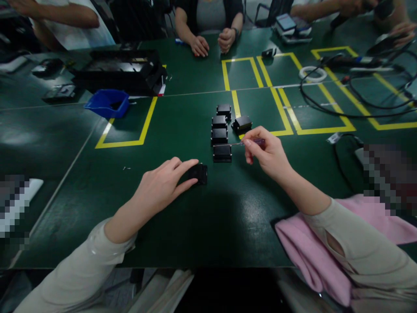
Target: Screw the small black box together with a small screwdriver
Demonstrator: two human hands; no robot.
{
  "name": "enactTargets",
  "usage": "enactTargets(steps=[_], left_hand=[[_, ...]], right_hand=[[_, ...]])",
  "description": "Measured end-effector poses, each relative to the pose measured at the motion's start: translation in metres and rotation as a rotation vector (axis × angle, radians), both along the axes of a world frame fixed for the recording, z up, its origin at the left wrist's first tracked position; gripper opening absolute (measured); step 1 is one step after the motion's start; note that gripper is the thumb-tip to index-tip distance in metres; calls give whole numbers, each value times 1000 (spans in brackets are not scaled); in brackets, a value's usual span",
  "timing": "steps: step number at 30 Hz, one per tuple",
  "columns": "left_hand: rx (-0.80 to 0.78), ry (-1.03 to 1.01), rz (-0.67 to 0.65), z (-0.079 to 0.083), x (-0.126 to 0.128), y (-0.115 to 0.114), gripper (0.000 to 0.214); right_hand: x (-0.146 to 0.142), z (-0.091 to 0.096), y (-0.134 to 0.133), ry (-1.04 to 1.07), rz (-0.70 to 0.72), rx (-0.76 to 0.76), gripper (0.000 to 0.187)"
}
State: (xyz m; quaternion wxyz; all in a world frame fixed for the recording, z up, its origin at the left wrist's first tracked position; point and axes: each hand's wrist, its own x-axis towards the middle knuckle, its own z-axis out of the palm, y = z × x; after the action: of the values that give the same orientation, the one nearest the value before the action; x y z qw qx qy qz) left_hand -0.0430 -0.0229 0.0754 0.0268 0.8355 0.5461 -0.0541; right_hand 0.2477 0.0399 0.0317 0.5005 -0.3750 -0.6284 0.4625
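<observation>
My left hand (167, 180) has its thumb and fingers closed around a small black box (202, 174) resting on the green table. Between the fingers of my right hand (265, 152) is a screwdriver (259, 142) with a dark reddish handle. Its thin shaft points left, over or just behind the nearest black box (222, 153) of a row; whether it touches cannot be made out. Further black boxes (219, 135) continue the row away from me. One more black box (242, 123) sits turned at an angle, right of the row.
A blue bin (108, 103) stands at the left, before a long black housing (120, 71). Yellow tape (325, 130) marks rectangles on the table. Black cables (345, 114) and a white ring (312, 74) lie at the right. A pink cloth (312, 252) hangs over the near edge. Several people sit opposite.
</observation>
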Motion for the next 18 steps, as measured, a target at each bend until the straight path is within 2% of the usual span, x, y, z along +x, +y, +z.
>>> enactTargets(steps=[2, 6, 9, 11, 18], left_hand=[[23, 1, 105, -3, 5, 3, 59], [-41, 37, 191, -9, 20, 13, 81], [-58, 62, 185, -12, 29, 17, 91], [-69, 60, 165, -12, 32, 16, 89], [-94, -22, 52, -17, 22, 7, 88]], right_hand=[[0, 0, 1, 63, 57, -88, 26], [0, -2, 4, 199, 98, -256, 31], [0, -4, 5, 271, 118, -339, 35], [0, -5, 6, 304, 111, -369, 36], [4, -11, 13, 301, 3, -342, 42]])
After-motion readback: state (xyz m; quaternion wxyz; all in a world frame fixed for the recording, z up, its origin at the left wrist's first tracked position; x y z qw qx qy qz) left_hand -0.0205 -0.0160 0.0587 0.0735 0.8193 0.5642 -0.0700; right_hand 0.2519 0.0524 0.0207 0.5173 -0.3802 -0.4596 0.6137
